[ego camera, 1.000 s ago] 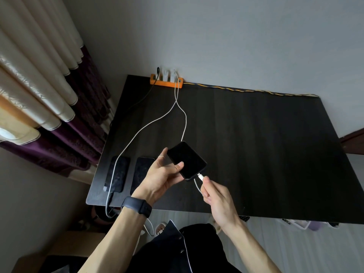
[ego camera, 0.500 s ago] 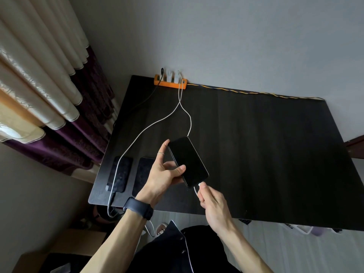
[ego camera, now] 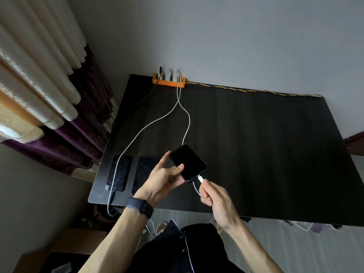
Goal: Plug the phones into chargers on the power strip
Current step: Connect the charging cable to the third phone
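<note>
Bench [ego camera: 256, 144]: dark wood top, far edge against the wall.
Curtains [ego camera: 39, 85]: cream over purple, beside the bench's left edge.
Power strip [ego camera: 169, 82]: orange, at the far edge near the far-left corner; white chargers [ego camera: 171, 74] plugged in.
Two phones [ego camera: 119, 175] [ego camera: 144, 174]: flat, side by side at the near-left corner.
Held phone [ego camera: 188, 162]: dark screen up, raised above the bench's near edge.
Left hand [ego camera: 164, 179]: gripping the held phone by its sides, thumb on the screen.
Right hand [ego camera: 215, 201]: closed on the white cable's connector [ego camera: 200, 178].
Connector: tip at the held phone's bottom edge; cannot tell whether seated.
White cable [ego camera: 186, 123]: runs from strip to connector.
</note>
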Action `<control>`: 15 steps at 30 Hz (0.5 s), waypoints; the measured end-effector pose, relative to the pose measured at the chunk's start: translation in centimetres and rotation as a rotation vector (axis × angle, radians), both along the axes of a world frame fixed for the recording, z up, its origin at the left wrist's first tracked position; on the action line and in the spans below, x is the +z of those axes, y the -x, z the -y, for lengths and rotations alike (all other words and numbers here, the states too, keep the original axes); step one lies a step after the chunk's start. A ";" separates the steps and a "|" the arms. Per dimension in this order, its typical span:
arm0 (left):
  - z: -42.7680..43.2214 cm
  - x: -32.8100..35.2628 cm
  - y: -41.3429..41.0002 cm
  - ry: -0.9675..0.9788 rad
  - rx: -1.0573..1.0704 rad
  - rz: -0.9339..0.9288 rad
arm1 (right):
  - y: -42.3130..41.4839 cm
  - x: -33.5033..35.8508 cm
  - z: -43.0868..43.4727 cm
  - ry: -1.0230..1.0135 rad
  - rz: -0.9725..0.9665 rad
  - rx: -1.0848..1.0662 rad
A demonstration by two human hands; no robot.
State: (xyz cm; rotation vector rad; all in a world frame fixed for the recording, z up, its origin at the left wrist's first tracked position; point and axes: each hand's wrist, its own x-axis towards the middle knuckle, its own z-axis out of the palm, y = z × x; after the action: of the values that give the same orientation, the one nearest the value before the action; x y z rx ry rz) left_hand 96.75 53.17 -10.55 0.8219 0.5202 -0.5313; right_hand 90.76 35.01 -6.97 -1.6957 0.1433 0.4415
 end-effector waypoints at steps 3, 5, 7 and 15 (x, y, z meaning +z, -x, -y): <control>0.0 0.0 0.3 0.035 0.022 -0.022 | -0.1 0.0 -0.3 0.035 -0.010 -0.022; -0.1 0.0 0.3 0.029 0.031 -0.017 | 0.0 0.0 -0.5 0.075 -0.001 -0.044; -0.1 -0.1 0.2 0.021 0.037 -0.012 | 0.0 -0.1 -0.7 0.108 0.012 -0.052; -0.1 -0.1 0.2 0.082 0.096 -0.060 | -0.6 0.8 -1.6 0.147 -0.027 -0.076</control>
State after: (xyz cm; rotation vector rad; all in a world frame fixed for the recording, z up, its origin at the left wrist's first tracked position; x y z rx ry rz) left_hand 96.59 53.28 -10.65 0.7010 0.5858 -0.4870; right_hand 91.38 36.57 -6.17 -1.8223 0.2642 0.4052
